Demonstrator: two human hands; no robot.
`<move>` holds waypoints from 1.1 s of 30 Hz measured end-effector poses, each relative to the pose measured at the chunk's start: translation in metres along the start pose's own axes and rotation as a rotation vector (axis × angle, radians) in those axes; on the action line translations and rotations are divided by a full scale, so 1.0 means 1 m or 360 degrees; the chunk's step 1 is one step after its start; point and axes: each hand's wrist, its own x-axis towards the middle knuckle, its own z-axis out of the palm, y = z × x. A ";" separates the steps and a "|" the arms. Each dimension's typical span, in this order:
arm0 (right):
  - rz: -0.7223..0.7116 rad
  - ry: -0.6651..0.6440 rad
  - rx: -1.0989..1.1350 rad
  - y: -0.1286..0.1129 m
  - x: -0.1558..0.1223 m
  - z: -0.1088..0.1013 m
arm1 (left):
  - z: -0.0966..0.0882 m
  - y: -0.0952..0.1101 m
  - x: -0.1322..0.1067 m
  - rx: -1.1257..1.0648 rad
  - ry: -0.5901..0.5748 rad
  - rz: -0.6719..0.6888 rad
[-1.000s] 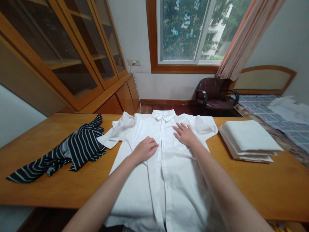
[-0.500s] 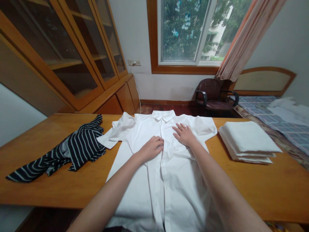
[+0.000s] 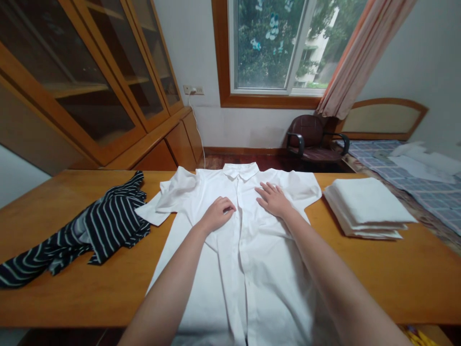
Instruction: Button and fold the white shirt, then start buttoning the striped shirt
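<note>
A white short-sleeved shirt point(image 3: 252, 274) lies front-up and buttoned on the wooden table point(image 3: 396, 288), collar toward the window, hem hanging over the near edge. My left hand point(image 3: 217, 214) rests on the chest left of the button strip. Its fingers are curled in, bunching a small fold of the cloth. My right hand point(image 3: 274, 199) lies flat on the chest to the right of the strip, fingers spread and holding nothing. The shirt's left sleeve is rumpled and partly folded over.
A crumpled dark shirt with white stripes point(image 3: 97, 226) lies on the table's left part. A stack of folded white cloth point(image 3: 367, 206) sits at the right. Behind the table stand a glass-door cabinet point(image 3: 90, 86), an armchair point(image 3: 313, 139) and a bed point(image 3: 414, 163).
My left hand has slid up and toward the button strip, staying curled. My right hand stays flat in place. The view has shifted slightly to the right.
</note>
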 end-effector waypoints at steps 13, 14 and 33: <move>0.0141 0.0264 0.0365 -0.109 -0.026 -0.029 | 0.002 -0.006 0.006 0.0193 0.0149 -0.0015; 0.0173 0.0231 0.0370 -0.117 -0.031 -0.028 | 0.002 -0.006 0.006 0.0192 0.0150 -0.0012; 0.0325 0.0176 0.0689 -0.123 -0.055 -0.016 | 0.000 0.003 0.001 0.0237 0.0094 0.0025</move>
